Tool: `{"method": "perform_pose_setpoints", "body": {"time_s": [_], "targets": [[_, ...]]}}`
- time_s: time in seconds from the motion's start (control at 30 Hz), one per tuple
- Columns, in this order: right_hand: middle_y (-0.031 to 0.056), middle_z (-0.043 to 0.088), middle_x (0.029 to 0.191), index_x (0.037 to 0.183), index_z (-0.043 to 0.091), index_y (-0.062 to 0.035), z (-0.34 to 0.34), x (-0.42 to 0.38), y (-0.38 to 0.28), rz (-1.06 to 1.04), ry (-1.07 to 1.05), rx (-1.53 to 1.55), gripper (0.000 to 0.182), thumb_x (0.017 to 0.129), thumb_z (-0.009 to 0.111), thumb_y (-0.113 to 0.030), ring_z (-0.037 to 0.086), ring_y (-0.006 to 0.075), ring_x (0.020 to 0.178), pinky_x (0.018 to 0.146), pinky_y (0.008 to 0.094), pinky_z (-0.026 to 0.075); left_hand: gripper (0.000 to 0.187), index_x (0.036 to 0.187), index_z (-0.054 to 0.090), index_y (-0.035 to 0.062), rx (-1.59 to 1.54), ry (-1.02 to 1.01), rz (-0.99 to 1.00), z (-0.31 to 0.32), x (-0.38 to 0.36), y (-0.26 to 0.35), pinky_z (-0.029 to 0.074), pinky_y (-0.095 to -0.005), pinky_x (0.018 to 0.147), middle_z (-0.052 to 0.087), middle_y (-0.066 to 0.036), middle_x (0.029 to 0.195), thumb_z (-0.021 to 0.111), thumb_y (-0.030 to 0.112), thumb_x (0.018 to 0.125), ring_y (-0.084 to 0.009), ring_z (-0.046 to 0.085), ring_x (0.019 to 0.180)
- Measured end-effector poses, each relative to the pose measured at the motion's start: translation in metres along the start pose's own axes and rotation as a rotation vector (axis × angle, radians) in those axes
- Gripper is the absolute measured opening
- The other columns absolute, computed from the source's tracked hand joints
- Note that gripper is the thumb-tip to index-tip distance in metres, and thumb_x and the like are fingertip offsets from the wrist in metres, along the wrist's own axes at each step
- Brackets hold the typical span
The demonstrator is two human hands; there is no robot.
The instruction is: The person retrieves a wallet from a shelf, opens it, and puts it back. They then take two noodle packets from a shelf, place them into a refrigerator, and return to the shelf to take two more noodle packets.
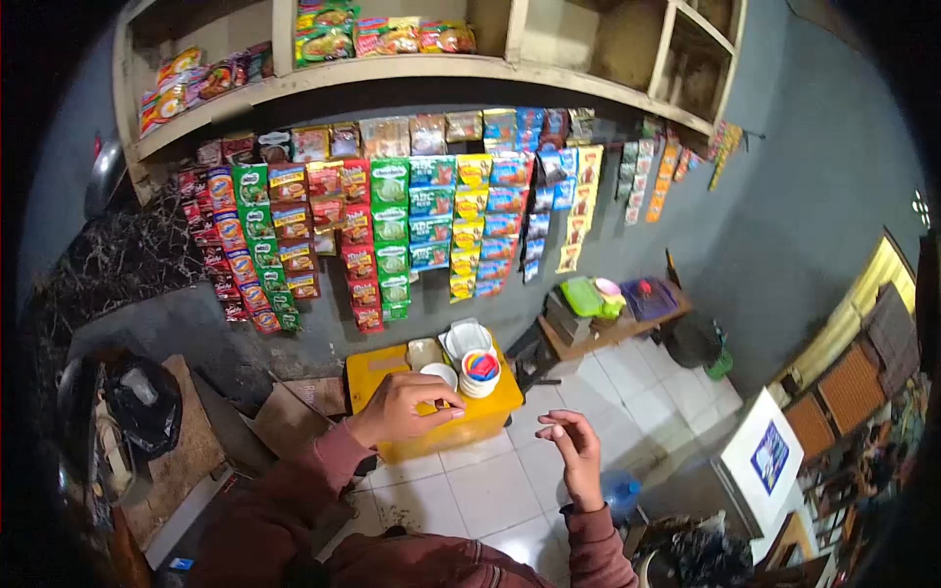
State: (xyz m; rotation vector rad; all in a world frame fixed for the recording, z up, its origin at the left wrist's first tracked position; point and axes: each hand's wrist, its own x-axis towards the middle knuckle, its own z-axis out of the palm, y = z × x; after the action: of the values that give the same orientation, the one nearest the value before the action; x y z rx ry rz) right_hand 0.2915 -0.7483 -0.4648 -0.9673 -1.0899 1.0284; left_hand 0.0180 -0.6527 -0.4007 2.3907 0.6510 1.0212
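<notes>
My left hand (404,410) is raised in front of a yellow box (502,400), its fingers loosely bent and a gap showing by the thumb. Nothing can be seen in it. To the right, my right hand (578,456) is held up over the tiled floor, thumb and fingers curved and apart, with nothing between them. On the box, just beyond my left hand, stand a white tub (479,386) with red, blue and yellow items inside and a white bowl (438,371). Behind them is a pale plastic container (467,338).
Strips of sachets (390,245) hang along the wall below a wooden shelf (392,68) with noodle packets (402,37). A low bench (613,333) holds green and purple containers. At left is a worktop (181,441) with a black bag (142,402); a white box-like object (763,456) stands at right.
</notes>
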Motion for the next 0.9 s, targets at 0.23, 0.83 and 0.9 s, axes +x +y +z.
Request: {"method": "perform_pose_setpoints", "body": {"time_s": [0.23, 0.83, 0.9], "targets": [[0.0109, 0.066, 0.109, 0.115, 0.057, 0.0007, -0.012, 0.081, -0.056, -0.173, -0.095, -0.085, 0.022, 0.095, 0.058, -0.008, 0.063, 0.0177, 0.094, 0.088, 0.0318, 0.049, 0.011, 0.086, 0.071, 0.0046, 0.202, 0.1, 0.054, -0.05, 0.045, -0.004, 0.053, -0.0332, 0.068, 0.071, -0.008, 0.085, 0.077, 0.011, 0.079, -0.0217, 0.069, 0.076], [0.0117, 0.065, 0.099, 0.109, 0.063, -0.001, 0.122, 0.336, -0.208, -1.069, -0.426, -0.65, 0.029, 0.084, 0.071, -0.014, 0.063, 0.0227, 0.09, 0.082, 0.0323, 0.049, 0.024, 0.092, 0.068, 0.004, 0.758, 0.327, 0.357, -0.244, 0.177, -0.011, 0.051, -0.0367, 0.077, 0.069, -0.01, 0.089, 0.079, 0.014, 0.073, -0.0265, 0.066, 0.082], [0.0124, 0.065, 0.098, 0.108, 0.063, -0.0015, 0.13, 0.36, -0.218, -1.152, -0.4, -0.703, 0.03, 0.084, 0.071, -0.016, 0.063, 0.0241, 0.09, 0.081, 0.034, 0.049, 0.028, 0.097, 0.066, 0.0038, 0.833, 0.427, 0.392, -0.262, 0.196, -0.014, 0.05, -0.0376, 0.08, 0.068, -0.011, 0.093, 0.078, 0.014, 0.074, -0.0277, 0.065, 0.087]]}}
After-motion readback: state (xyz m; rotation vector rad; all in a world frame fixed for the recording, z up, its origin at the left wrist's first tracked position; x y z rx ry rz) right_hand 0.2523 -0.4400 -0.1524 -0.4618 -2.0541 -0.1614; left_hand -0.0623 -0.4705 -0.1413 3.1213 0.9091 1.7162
